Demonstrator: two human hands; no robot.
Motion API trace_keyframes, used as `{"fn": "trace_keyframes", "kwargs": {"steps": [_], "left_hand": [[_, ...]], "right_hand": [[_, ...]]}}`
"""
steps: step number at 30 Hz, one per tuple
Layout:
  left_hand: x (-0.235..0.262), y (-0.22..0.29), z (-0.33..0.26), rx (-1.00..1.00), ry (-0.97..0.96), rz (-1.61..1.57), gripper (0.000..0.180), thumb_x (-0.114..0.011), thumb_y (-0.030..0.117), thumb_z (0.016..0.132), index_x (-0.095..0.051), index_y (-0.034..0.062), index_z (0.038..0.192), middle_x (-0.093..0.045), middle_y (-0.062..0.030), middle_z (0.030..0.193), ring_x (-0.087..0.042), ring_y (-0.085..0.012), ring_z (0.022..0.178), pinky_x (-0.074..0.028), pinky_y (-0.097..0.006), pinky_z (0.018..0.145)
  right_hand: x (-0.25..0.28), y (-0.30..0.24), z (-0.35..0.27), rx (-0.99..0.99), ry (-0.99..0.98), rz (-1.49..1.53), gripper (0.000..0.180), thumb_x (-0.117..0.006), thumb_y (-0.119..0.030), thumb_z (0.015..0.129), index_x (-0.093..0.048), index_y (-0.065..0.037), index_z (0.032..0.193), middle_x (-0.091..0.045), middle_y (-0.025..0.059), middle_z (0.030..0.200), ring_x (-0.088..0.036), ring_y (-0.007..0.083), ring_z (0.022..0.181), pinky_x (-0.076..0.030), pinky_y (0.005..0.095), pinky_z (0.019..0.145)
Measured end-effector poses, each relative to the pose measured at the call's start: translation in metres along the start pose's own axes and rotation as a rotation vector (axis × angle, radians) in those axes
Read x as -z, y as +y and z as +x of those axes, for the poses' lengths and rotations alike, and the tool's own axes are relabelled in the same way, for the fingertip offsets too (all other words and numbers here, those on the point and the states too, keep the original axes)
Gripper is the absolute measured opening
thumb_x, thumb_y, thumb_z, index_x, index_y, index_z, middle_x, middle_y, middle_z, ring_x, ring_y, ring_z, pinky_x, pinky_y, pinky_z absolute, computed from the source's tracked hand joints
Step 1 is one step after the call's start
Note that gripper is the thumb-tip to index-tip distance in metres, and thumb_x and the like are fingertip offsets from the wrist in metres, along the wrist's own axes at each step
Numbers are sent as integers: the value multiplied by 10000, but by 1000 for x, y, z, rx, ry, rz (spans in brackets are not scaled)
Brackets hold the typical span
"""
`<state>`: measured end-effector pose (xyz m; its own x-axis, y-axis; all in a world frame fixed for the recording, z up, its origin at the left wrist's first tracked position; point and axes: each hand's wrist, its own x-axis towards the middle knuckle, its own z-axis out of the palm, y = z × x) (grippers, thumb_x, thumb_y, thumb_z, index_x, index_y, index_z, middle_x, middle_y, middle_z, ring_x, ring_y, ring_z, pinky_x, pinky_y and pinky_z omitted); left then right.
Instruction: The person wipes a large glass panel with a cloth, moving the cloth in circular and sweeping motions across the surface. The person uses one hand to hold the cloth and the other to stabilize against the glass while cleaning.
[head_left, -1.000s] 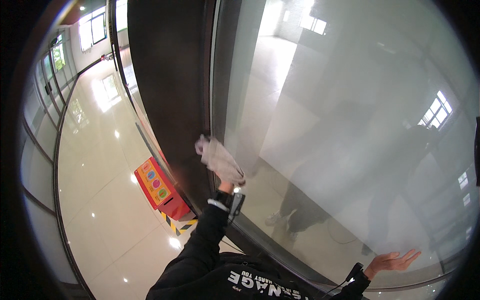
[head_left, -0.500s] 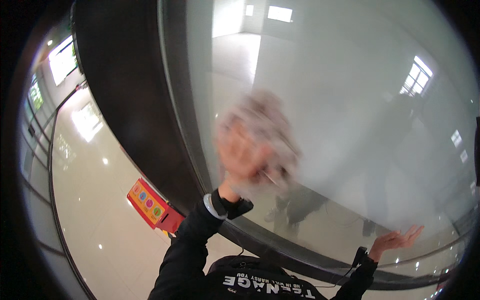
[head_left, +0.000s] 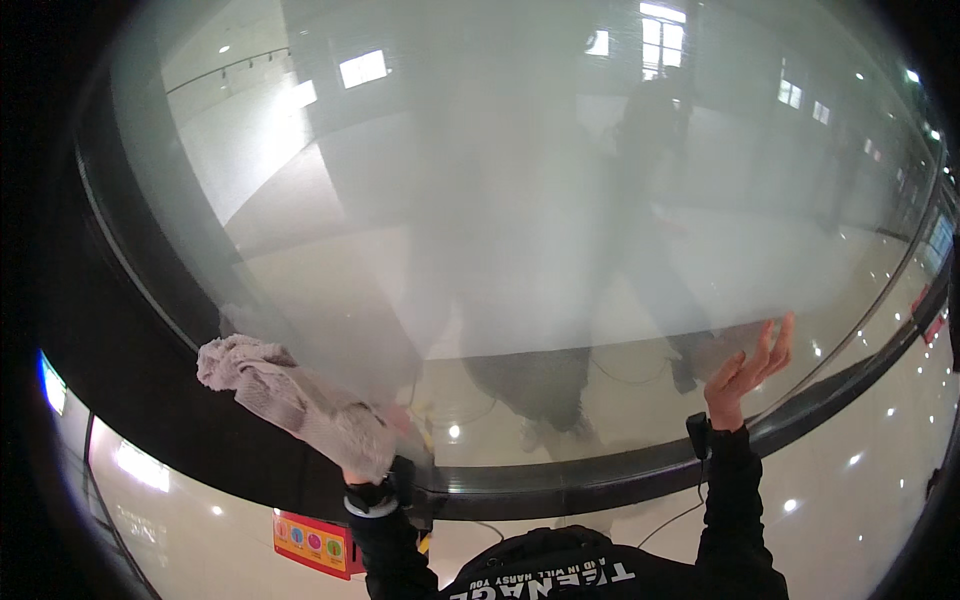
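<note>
**Against the glass wall, cloth low on the left**

At the lower left of the pane (head_left: pixel 560 220) I see my left hand (head_left: pixel 365 450) wrapped tight around a crumpled pinkish cloth (head_left: pixel 285 400), which presses on the glass beside the dark frame (head_left: pixel 130 350). My right hand (head_left: pixel 745 372) is raised well apart from it, fingers spread, holding nothing, near the pane's lower right. A red sign (head_left: pixel 312 542) sits on the shiny floor (head_left: pixel 180 510) below.

A red sign (head_left: pixel 312 543), perhaps a floor stand, on glossy floor (head_left: pixel 160 510).
</note>
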<state>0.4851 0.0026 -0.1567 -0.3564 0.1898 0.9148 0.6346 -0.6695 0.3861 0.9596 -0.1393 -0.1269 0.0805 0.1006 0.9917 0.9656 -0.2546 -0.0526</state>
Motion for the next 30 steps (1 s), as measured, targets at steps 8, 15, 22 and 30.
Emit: {"fn": "trace_keyframes", "kwargs": {"steps": [8,15,22,30], "left_hand": [[-89,155,-30,-669,-269,164,314,-604,403,880,-527,340,1178,-587,-8,1239,-546,-210,1116,-346,-598,998],[-128,245,-31,-668,-348,80,164,-558,382,901,-581,342,1059,-616,-26,1262,-520,-260,1184,-293,-595,1015],[-84,232,2,-462,-737,-255,371,-596,210,848,-553,147,1212,-578,-24,1328,-517,-204,1212,-280,-545,1075],[-62,139,15,-215,-251,-673,433,-407,-40,886,-365,60,1305,-559,-255,1258,-429,-439,1289,-289,-559,1074]], "right_hand": [[1,-3,11,51,13,80,506,-369,-131,943,-357,-56,1442,-337,244,1467,-305,395,1348,-254,509,1037],[68,-128,-27,193,-140,725,480,-643,-129,768,-528,-54,1229,-457,229,1219,-475,353,1109,-372,495,899],[46,-168,-23,-104,-245,919,634,-621,-458,897,-421,-63,1350,-279,240,1339,-289,407,1234,-310,502,981],[27,-197,-2,220,-119,246,558,-740,-434,705,-599,-262,1217,-363,235,1274,-364,377,1193,-314,523,995]]}}
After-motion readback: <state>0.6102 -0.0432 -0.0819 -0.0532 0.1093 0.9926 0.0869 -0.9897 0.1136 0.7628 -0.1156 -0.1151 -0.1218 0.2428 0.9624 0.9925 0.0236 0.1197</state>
